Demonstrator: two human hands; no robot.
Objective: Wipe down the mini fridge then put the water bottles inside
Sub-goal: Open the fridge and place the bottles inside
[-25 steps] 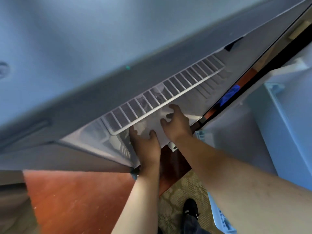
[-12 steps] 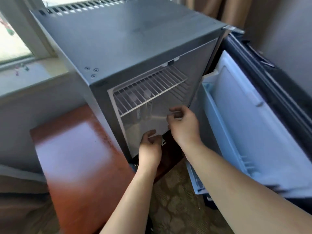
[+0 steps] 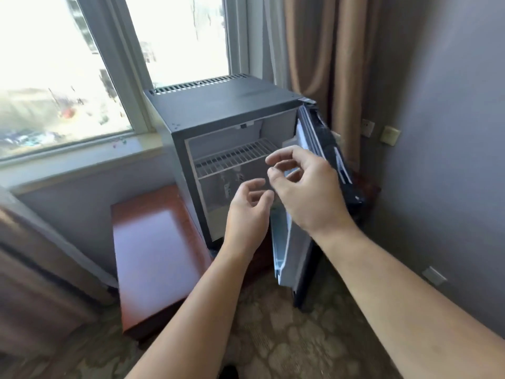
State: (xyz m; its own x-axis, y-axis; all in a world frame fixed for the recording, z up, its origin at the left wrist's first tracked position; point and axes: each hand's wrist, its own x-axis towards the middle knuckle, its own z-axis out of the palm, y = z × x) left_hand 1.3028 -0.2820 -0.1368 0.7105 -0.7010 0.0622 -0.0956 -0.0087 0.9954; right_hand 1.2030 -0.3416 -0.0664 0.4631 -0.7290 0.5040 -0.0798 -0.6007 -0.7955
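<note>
Hovering before the open mini fridge (image 3: 218,105), left hand (image 3: 246,217) and right hand (image 3: 306,192) hold nothing, each grip loosely curled, fingers apart. Blurred upright shapes below the wire shelf (image 3: 232,157) may be the water bottles (image 3: 227,184); uncertain. Judged: loading stage; next move, closing the door (image 3: 284,255).

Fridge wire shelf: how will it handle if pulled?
The wire shelf is a grid of thin rods: probably stiff and light. Open gaps should give an easy grip. It spans the fridge wall to wall, so likely slides rather than tips.
</note>
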